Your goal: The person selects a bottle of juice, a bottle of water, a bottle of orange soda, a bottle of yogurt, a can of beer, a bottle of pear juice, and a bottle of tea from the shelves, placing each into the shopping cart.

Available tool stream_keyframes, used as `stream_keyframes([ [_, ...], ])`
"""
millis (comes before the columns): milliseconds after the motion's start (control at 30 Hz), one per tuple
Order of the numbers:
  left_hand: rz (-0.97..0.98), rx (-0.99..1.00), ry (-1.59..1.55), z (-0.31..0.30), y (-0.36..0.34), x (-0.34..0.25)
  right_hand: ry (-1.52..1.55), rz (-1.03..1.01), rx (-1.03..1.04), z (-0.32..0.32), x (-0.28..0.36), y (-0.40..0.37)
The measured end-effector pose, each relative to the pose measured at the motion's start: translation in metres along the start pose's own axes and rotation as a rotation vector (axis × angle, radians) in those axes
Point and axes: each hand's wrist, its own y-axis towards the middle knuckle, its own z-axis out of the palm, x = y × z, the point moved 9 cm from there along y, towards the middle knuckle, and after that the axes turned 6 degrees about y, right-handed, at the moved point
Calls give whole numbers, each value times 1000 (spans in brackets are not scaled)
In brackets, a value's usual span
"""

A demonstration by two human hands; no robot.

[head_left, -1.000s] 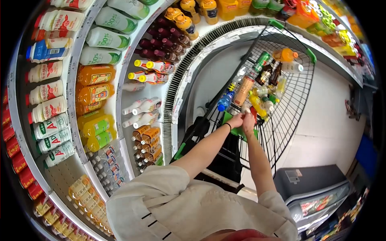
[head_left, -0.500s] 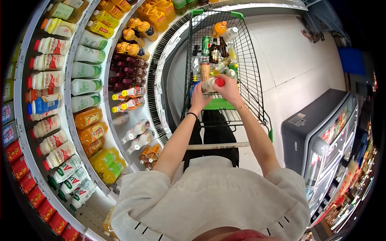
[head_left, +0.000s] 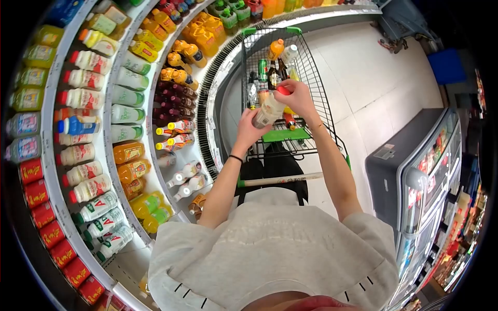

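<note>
A pale, whitish bottle (head_left: 269, 112) with a red cap (head_left: 283, 90) is held tilted above the shopping cart (head_left: 326, 98). My left hand (head_left: 252, 128) wraps round its lower body. The fingers of my right hand (head_left: 299, 99) pinch the red cap at its upper end. Below and beyond my hands, the cart's wire basket holds an orange drink bottle (head_left: 276, 49), a white bottle (head_left: 290, 53), a green can (head_left: 263, 69) and dark brown bottles (head_left: 273, 79). My hands and the held bottle cover part of these items.
Curved shelves of drinks run along my left, with white red-capped bottles (head_left: 85, 80), orange juice bottles (head_left: 129, 151) and red cans (head_left: 51, 234). A grey glass-topped freezer (head_left: 391, 142) stands at my right. The cart's handle (head_left: 282, 180) crosses in front of my body.
The bottle has swung from nearly sideways to a steeper tilt, showing more of its body. My left hand has shifted lower on it, and my right fingers have moved onto the cap.
</note>
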Motion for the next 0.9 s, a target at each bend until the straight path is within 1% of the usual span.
stream_keyframes([
  [33,0,-102,-51,-18,-9,-12,70,23,51,7,13,1],
  [67,4,-133,-37,-33,-16,-23,78,-3,70,15,29,4],
  [133,-54,-190,-39,-68,-36,-36,277,-50,120,44,64,8],
  [167,-55,-245,-57,-85,-47,-38,371,-45,195,64,84,8],
  [200,-86,-238,-42,-103,-56,-44,354,-69,231,82,102,8],
  [267,-125,-374,-168,-144,-81,-50,576,-30,382,133,132,3],
  [333,-162,-435,-177,-184,-104,-53,709,54,544,185,161,-9],
  [400,-198,-488,-145,-224,-126,-53,831,81,679,229,194,-27],
  [433,-200,-527,-160,-239,-138,-50,875,63,750,252,207,-34],
  [467,-200,-562,-174,-253,-149,-46,850,12,792,270,221,-43],
  [500,-223,-596,-238,-263,-159,-34,826,31,826,286,233,-51],
  [533,-216,-639,-267,-283,-170,-46,801,49,857,303,242,-57],
  [600,-212,-754,-139,-313,-189,-38,715,45,878,332,255,-67],
  [633,-219,-775,-143,-324,-195,-33,680,14,935,347,267,-72],
  [700,-196,-887,-201,-350,-208,-22,588,-40,948,370,289,-79],
  [733,-200,-902,-207,-364,-212,-26,566,-54,954,378,303,-84],
  [767,-228,-939,-101,-380,-218,-33,555,-50,968,390,307,-85],
  [800,-255,-974,7,-394,-222,-37,507,-99,971,402,314,-82],
  [833,-221,-1027,-20,-404,-223,-28,461,-153,972,414,322,-78],
  [867,-221,-1037,-24,-415,-220,-19,454,-157,980,426,329,-74],
  [900,-184,-1108,36,-429,-220,-15,416,-289,968,433,344,-71],
])
